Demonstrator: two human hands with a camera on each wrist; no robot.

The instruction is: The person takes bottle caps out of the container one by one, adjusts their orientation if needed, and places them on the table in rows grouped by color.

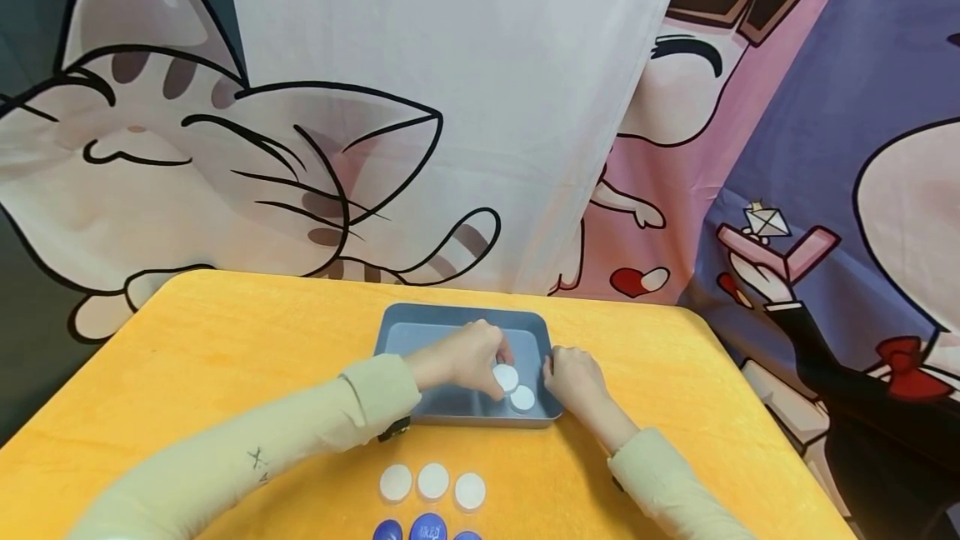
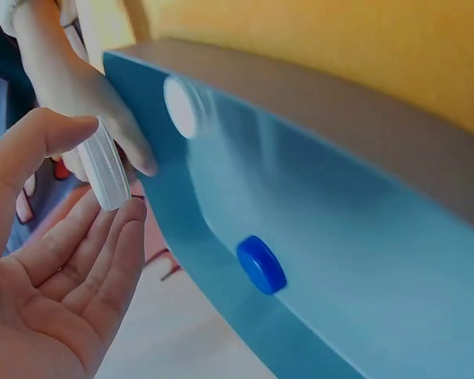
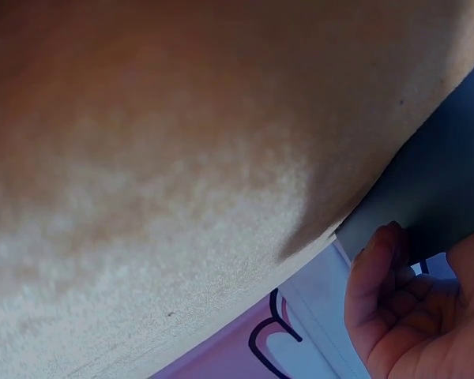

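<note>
My left hand point(image 1: 467, 358) is over the right part of a blue-grey tray point(image 1: 427, 322) and pinches a white bottle cap point(image 1: 506, 378) between thumb and fingertips. In the left wrist view that cap point(image 2: 105, 167) is held on edge, its ridged side showing. A second white cap point(image 1: 522, 398) lies in the tray's near right corner. A blue cap point(image 2: 261, 264) is also in the tray by its far wall, hidden behind my left hand in the head view. At the tray's right side, my right hand point(image 1: 576, 377) grips the rim with curled fingers.
In front of the tray, a row of three white caps point(image 1: 433, 482) lies on the yellow tablecloth point(image 1: 262, 332). Nearer still are blue caps point(image 1: 428, 527), cut off by the frame's bottom edge. A printed cloth point(image 1: 465, 40) hangs behind the table.
</note>
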